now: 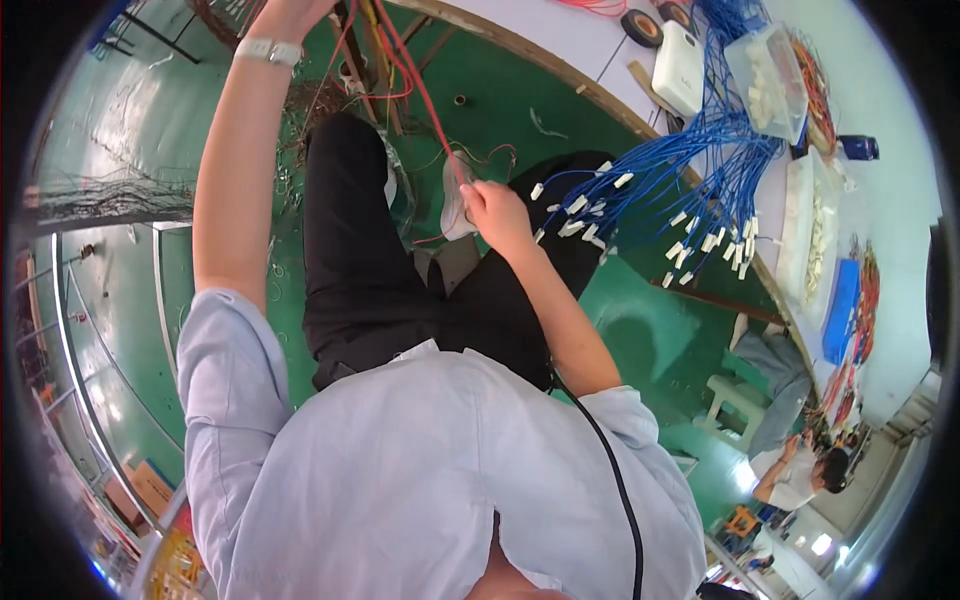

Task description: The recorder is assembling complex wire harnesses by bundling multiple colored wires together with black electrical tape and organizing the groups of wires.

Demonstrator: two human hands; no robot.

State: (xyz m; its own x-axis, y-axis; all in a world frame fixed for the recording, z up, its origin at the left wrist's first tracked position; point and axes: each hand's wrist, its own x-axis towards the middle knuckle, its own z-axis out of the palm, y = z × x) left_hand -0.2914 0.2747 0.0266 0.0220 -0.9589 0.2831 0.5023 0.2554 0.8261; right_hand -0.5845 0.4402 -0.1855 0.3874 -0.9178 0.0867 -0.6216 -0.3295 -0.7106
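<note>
red wire [415,85] strung between two hands
the wire is pinched low by the right hand [492,212], fingers closed; its length runs up to the left hand [290,12], whose grip cannot be told.

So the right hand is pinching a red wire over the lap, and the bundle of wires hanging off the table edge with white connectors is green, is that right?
Not quite. In the head view the right hand does pinch a red wire over the lap, but the bundle of wires hanging off the table edge is blue, not green. Its ends do carry white connectors. The green is the floor beneath.
</note>
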